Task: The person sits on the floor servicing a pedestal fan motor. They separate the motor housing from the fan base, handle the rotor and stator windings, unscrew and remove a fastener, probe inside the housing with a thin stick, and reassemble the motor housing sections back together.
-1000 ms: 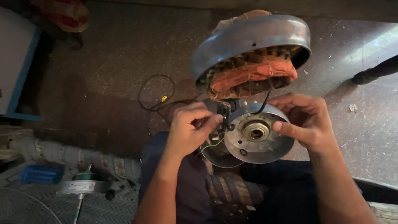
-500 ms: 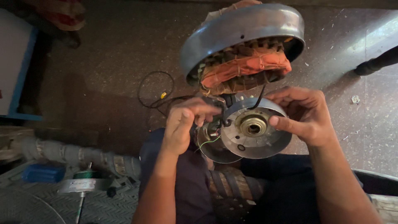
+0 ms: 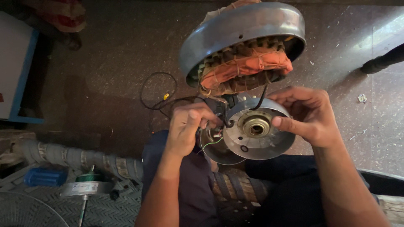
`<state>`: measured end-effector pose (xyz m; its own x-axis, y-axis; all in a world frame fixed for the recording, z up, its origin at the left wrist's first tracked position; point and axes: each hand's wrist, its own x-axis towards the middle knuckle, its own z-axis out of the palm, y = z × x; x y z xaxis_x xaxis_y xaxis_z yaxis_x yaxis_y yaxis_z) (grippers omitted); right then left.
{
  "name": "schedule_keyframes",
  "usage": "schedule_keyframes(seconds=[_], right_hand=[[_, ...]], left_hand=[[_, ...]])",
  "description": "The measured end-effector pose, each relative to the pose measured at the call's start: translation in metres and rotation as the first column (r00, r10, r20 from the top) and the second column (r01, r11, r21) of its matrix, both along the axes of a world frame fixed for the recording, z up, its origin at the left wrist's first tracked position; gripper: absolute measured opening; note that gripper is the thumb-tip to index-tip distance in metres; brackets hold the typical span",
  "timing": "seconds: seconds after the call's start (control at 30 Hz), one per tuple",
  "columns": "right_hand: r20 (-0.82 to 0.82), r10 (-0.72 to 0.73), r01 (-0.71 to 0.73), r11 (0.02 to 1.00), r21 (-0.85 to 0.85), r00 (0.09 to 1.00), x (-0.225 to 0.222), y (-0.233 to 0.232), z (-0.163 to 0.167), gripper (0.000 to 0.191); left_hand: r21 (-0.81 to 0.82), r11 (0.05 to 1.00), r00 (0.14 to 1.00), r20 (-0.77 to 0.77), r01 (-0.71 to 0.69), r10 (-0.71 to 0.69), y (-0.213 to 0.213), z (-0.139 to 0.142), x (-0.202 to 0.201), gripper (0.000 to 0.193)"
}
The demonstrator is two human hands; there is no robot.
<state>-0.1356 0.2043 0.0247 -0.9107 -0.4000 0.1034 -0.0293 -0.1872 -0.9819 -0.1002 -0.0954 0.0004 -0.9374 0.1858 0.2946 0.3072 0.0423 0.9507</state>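
Right hand gripping round metal end plate by its edge, thumb pressed near centre bearing. Left hand just beside it, fingers pinched on black wires. Grey motor housing with orange windings right above both hands.

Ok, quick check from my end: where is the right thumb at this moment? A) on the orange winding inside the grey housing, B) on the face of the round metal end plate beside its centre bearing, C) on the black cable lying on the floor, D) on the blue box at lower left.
B: the right hand has its thumb flat on the round metal end plate, just beside the centre bearing.
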Motion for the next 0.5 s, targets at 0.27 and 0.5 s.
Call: schedule_keyframes(seconds=[0.27, 0.5], right_hand=[[0.011, -0.006, 0.007, 1.0, -0.02, 1.0, 0.001, -0.001, 0.0, 0.043], [0.006, -0.001, 0.001, 0.999, -0.034, 1.0, -0.001, -0.001, 0.0, 0.043]], left_hand=[[-0.208, 0.947, 0.951, 0.142, -0.244, 0.276, 0.023, 0.009, -0.004, 0.018], [-0.237, 0.877, 0.903, -0.012, -0.419, 0.429, 0.021, 0.007, -0.003, 0.044]])
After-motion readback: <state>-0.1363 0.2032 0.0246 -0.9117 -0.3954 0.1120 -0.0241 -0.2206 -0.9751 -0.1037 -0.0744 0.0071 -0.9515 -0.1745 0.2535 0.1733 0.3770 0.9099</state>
